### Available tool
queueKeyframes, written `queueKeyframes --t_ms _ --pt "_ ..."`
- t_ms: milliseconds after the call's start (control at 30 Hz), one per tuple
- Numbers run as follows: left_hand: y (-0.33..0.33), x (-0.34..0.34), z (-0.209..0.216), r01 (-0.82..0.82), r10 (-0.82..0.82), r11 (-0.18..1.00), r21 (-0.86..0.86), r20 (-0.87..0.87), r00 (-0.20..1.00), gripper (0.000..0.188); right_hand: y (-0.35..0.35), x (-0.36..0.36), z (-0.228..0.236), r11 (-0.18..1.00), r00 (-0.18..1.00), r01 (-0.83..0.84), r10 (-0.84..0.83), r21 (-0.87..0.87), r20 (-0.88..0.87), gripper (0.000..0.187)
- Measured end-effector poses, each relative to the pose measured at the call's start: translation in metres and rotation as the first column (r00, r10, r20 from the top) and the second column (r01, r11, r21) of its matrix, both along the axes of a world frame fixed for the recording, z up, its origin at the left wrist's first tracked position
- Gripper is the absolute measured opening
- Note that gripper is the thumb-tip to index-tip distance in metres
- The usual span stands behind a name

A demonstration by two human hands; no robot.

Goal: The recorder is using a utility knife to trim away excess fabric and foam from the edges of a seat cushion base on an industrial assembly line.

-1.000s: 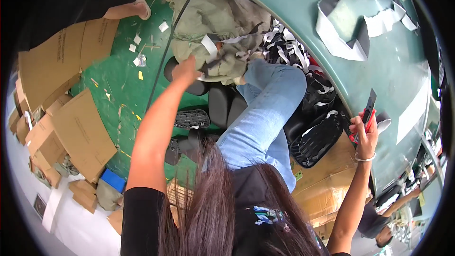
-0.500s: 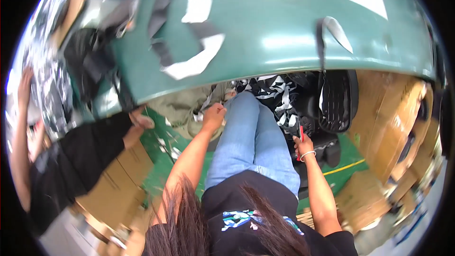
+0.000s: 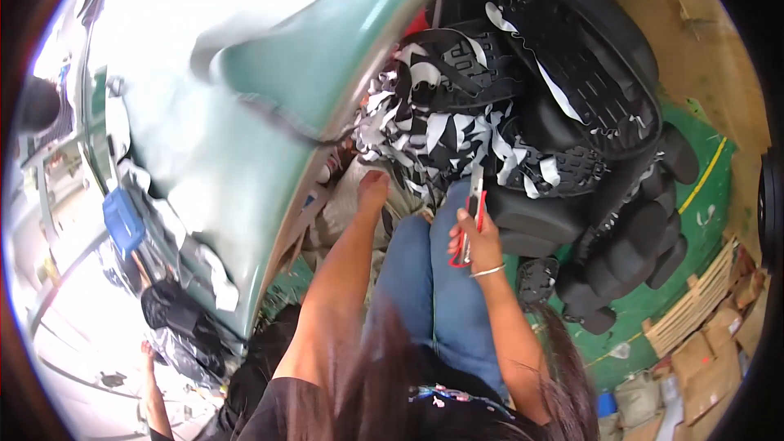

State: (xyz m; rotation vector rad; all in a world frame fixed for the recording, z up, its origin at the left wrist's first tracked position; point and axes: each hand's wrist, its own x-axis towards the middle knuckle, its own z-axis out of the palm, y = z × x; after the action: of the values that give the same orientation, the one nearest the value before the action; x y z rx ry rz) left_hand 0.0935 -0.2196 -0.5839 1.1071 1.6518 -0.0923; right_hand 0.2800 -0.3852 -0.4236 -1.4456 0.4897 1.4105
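In my right hand [image 3: 475, 237] is a red utility knife [image 3: 478, 211], its blade out and pointing away from me. The hand is above my right thigh. My left hand [image 3: 374, 185], slightly blurred, is by a beige sack [image 3: 335, 212] left of my knees. Its fingers look curled in, and whatever they hold is hidden. Beyond both hands lies a heap of black and white fabric strips [image 3: 441, 135] among black moulded pieces with slots [image 3: 465, 57]. A large black padded shell [image 3: 629, 24] sits to the right of the heap.
A green-topped table [image 3: 278, 90] rises at the left, with a curled strip [image 3: 269, 16] on it. Several black padded pieces [image 3: 625, 249] lie on the green floor [image 3: 710, 212]. Cardboard [image 3: 702, 57] stands at the right. Another person's arm [image 3: 153, 396] shows at lower left.
My view has swung to the right and down toward the heap, so the table now fills the left side. The knife has come up over my thigh.
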Motion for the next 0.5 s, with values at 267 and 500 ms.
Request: queueKeyframes --t_ms 267,500 --pt "0.151 -0.065 -0.136 0.183 -0.163 0.956 0.23 -0.107 0.981 0.016 0.059 -0.023 -0.047 0.971 0.973 0.228 -0.229 0.075 0.017 0.023" --pt "0.129 -0.044 -0.233 0.119 -0.032 0.952 0.283 -0.295 0.955 0.04 0.05 -0.016 -0.091 0.909 0.917 0.397 -0.389 0.128 -0.084 0.028"
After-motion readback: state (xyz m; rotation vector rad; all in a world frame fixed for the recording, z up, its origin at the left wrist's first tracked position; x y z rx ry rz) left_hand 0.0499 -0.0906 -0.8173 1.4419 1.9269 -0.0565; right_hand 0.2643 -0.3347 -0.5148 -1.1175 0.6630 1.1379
